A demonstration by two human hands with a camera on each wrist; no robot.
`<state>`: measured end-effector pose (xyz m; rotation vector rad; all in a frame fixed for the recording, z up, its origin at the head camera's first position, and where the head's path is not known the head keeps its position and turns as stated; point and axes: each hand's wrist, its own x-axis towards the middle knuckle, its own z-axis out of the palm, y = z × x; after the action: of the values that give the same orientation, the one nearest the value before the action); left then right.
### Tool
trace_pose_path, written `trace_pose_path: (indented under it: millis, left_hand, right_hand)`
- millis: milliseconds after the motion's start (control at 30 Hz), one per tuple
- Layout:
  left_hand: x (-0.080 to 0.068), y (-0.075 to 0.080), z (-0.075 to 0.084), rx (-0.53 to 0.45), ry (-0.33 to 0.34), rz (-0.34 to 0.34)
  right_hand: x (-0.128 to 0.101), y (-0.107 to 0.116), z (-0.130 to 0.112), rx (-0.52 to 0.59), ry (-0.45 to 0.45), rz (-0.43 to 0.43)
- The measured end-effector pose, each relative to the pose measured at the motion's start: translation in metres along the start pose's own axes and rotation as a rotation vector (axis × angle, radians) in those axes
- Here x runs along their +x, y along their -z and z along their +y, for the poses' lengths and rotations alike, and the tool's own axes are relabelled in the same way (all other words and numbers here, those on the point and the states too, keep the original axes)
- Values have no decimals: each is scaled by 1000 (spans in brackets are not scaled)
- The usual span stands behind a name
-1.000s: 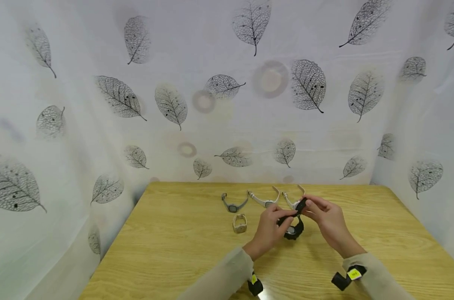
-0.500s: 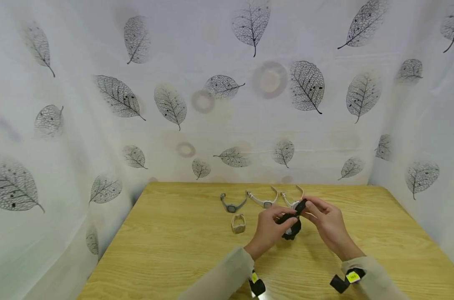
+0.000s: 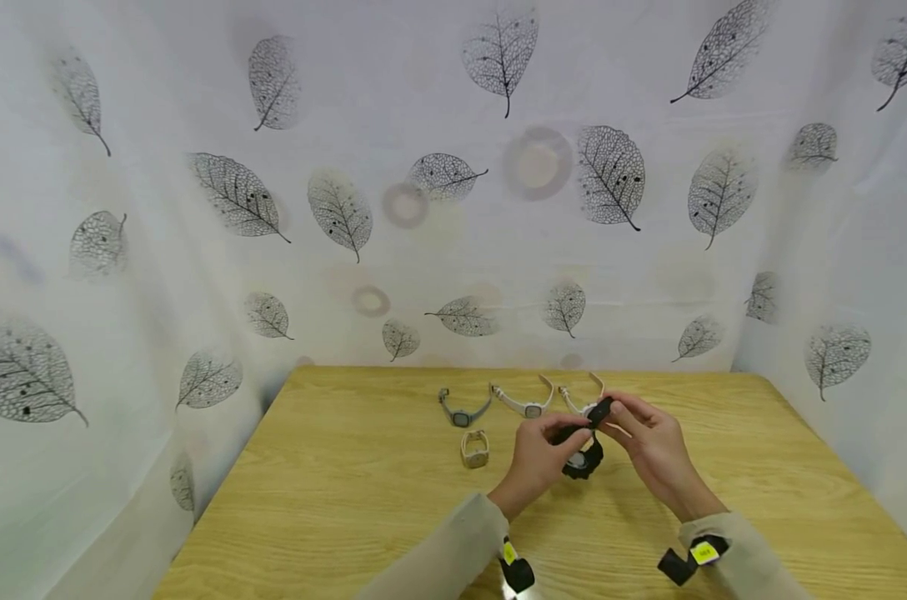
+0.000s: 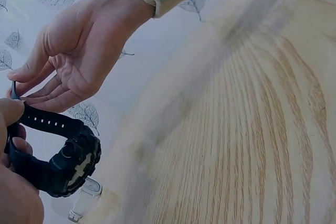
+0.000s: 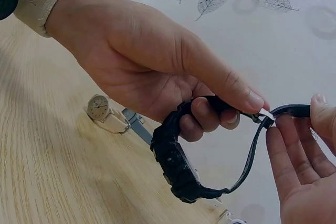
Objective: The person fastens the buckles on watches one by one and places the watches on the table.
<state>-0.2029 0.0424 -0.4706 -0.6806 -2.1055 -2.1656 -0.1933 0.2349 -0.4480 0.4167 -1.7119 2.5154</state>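
Left hand (image 4: 16,182) grips black watch (image 4: 63,163) by its strap. Right hand (image 4: 73,59) pinches strap end. Pale watch (image 4: 84,198) lies on worktop (image 4: 236,145).

Both arms wear long beige sleeves with ribbed cuffs, each wrist carries a small black strapped device with a yellow label, likely the wrist camera, and the left hand (image 3: 534,461) and right hand (image 3: 654,450) are bare.
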Motion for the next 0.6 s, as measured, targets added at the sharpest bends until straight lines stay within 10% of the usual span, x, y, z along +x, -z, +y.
trace_pose_path:
  millis: [600]
  left_hand:
    - [2, 1, -4, 11, -60, -8]
  right_hand:
    - [1, -1, 3, 42, 13, 23]
